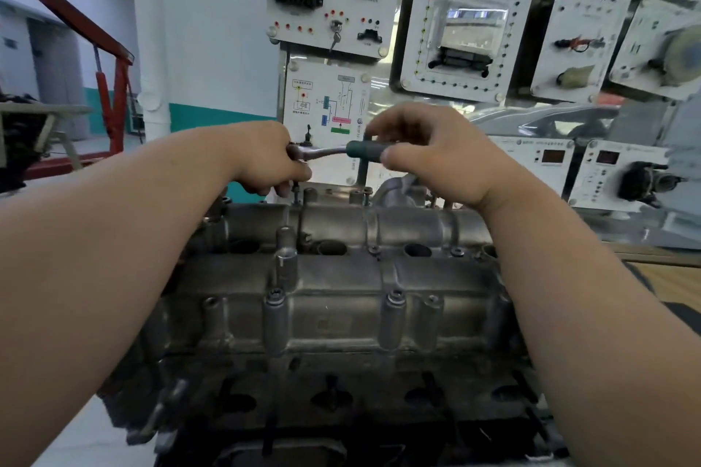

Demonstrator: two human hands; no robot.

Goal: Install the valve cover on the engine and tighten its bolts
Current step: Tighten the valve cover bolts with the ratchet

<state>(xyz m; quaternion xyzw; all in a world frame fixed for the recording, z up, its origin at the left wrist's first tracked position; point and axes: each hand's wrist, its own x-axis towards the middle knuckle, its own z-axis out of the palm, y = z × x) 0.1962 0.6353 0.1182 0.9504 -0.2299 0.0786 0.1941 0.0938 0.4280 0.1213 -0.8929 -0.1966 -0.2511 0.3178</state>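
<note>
Green-handled ratchet [330, 152]: left hand [261, 159] grips head, right hand [428, 153] grips handle.

Both bare forearms reach forward and converge, palms turned down. The left hand [265, 159] curls its fingers over the head end of a silver ratchet wrench with a dark green handle [333, 152]. The right hand [428, 152] grips that handle between thumb and curled fingers.
</note>
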